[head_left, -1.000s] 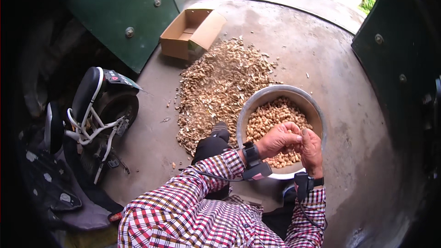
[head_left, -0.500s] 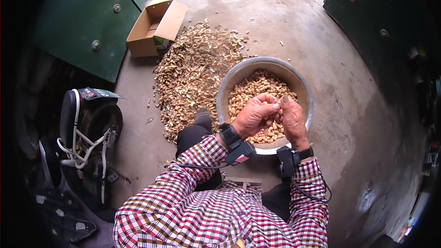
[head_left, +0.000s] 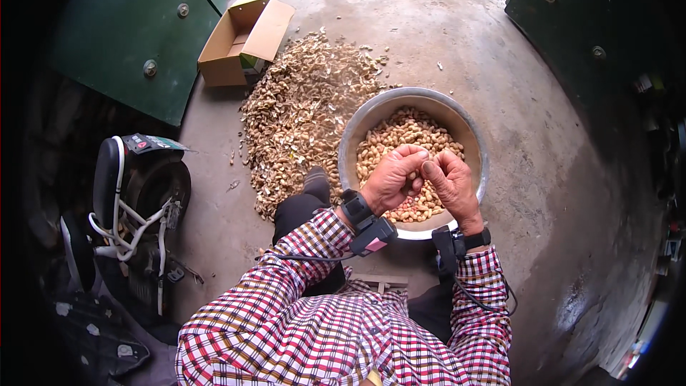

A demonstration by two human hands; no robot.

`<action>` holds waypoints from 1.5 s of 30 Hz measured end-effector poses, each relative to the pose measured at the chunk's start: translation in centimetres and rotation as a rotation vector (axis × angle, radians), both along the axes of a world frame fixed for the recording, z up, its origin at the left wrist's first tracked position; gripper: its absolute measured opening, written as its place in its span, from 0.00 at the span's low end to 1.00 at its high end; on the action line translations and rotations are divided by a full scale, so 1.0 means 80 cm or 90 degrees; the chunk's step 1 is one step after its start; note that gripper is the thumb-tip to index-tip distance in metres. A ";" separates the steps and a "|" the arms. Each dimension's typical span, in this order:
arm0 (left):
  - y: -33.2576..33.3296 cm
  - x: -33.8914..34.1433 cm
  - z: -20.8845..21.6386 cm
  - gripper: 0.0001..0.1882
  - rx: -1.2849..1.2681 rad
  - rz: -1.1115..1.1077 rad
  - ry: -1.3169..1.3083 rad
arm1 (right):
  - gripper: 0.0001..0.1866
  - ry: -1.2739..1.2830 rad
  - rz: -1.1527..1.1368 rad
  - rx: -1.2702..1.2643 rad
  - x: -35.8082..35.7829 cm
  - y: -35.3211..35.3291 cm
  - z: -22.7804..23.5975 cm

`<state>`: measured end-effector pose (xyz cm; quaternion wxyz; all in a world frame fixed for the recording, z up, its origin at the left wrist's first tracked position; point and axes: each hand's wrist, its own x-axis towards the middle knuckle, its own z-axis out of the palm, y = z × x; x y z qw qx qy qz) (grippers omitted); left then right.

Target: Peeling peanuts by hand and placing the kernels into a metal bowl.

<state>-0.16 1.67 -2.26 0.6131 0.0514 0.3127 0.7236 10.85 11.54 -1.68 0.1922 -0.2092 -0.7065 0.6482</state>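
Over a wide metal basin [head_left: 474, 129] my left hand [head_left: 391, 180] and my right hand [head_left: 456, 189] meet, thumbs and fingertips pinched together. What they pinch is mostly covered by the fingers; it looks like a peanut. Unshelled peanuts [head_left: 411, 127] fill the basin's bottom. Some pinkish kernels [head_left: 407, 212] lie among them, below my hands. Left of the basin a broad heap of broken peanut shells [head_left: 300, 111] spreads over the floor. Black devices with cables are strapped to both my wrists.
An open cardboard box [head_left: 223, 69] stands behind the heap, beside a green metal door [head_left: 136, 43]. Another dark green door [head_left: 564, 21] is at the right. A white-framed wheeled thing with a black seat [head_left: 107, 179] stands at the left. My foot [head_left: 316, 184] touches the heap's edge.
My right thumb has bent from upright toward my left fingertips, and the right fingers have curled over. Both hands stay above the basin.
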 end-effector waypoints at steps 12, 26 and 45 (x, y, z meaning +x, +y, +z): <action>-0.005 -0.004 -0.004 0.05 -0.035 -0.020 0.015 | 0.14 -0.032 -0.023 0.201 0.001 -0.005 0.024; -0.007 -0.002 0.005 0.02 -0.102 -0.012 0.031 | 0.15 -0.064 -0.018 0.311 0.005 -0.002 0.026; -0.015 -0.009 0.009 0.05 -0.099 -0.092 0.114 | 0.07 -0.033 0.094 0.338 0.010 -0.004 0.022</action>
